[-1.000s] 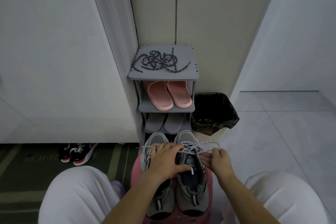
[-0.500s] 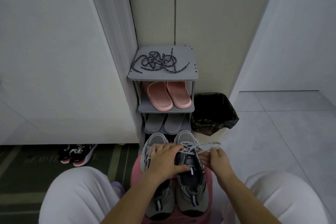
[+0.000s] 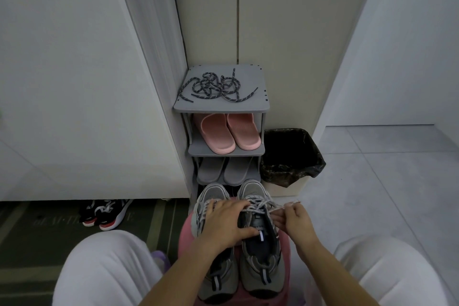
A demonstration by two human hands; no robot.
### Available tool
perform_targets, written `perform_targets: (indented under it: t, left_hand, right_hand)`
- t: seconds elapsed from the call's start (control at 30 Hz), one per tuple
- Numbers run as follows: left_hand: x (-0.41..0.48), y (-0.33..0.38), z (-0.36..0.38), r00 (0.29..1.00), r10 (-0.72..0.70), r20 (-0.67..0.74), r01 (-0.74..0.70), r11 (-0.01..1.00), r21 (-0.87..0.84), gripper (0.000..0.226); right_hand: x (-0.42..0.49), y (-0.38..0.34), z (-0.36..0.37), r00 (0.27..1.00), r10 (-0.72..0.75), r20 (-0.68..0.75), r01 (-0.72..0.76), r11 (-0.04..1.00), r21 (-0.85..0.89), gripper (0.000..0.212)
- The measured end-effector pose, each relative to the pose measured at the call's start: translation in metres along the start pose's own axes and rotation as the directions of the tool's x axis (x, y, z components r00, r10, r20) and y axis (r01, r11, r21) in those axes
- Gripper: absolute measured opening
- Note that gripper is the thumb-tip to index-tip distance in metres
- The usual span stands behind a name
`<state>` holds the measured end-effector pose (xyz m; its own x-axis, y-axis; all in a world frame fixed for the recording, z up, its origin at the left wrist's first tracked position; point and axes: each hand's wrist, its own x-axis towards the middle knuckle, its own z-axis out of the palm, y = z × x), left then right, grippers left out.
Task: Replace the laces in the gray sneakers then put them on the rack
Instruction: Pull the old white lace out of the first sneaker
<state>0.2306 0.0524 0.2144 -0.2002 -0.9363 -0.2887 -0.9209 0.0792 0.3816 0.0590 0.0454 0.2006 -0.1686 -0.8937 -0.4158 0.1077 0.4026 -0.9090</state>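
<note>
Tiled entry corner, white walls; gray rack (image 3: 221, 107) ahead w/ dark laces (image 3: 218, 87) heaped on its top shelf. Sneakers (image 3: 263, 268) sit side by side on a pink stool (image 3: 186, 233) between the knees, toes to the rack. They look light, soft-sided — best steadied from above. Lace (image 3: 283, 206) is thin, limp; take it near the tip. Left hand (image 3: 227, 221) lies spread across both shoes, pressing down, thumb at the right one's tongue. Right hand (image 3: 295, 218) pinches the lace end — drawn out rightward.
</note>
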Motion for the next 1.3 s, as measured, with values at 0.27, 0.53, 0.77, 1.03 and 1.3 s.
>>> perform_targets:
  t: [0.27,0.53,0.77,1.03,1.3]
  left_hand:
    - [0.0005,0.0003,0.0007,1.000,-0.005,0.003,0.005,1.000,0.000,0.076]
    - [-0.0004,-0.0003,0.0017,1.000,-0.009,-0.001,0.009,1.000,-0.001,0.076]
    - [0.0000,-0.0009,0.0031,1.000,-0.012,-0.001,0.012,1.000,0.000,0.077]
    - [-0.0001,-0.0007,0.0029,1.000,-0.010,-0.005,0.010,1.000,0.005,0.076]
    - [-0.0007,0.0002,0.0029,1.000,-0.011,-0.007,0.011,1.000,0.001,0.077]
  right_hand:
    - [-0.0001,0.0042,-0.0035,0.975,-0.163,0.153,0.218,0.845,-0.489,0.020]
    - [0.0013,0.0031,-0.0032,0.999,0.000,0.043,0.004,0.996,-0.084,0.016]
    - [-0.0003,0.0041,-0.0043,0.990,-0.082,0.113,0.114,0.943,-0.312,0.016]
    - [0.0002,0.0017,-0.0028,0.998,0.053,0.017,-0.053,0.999,0.009,0.020]
    - [0.0019,0.0012,-0.0035,0.999,-0.027,0.044,0.038,0.967,-0.251,0.021]
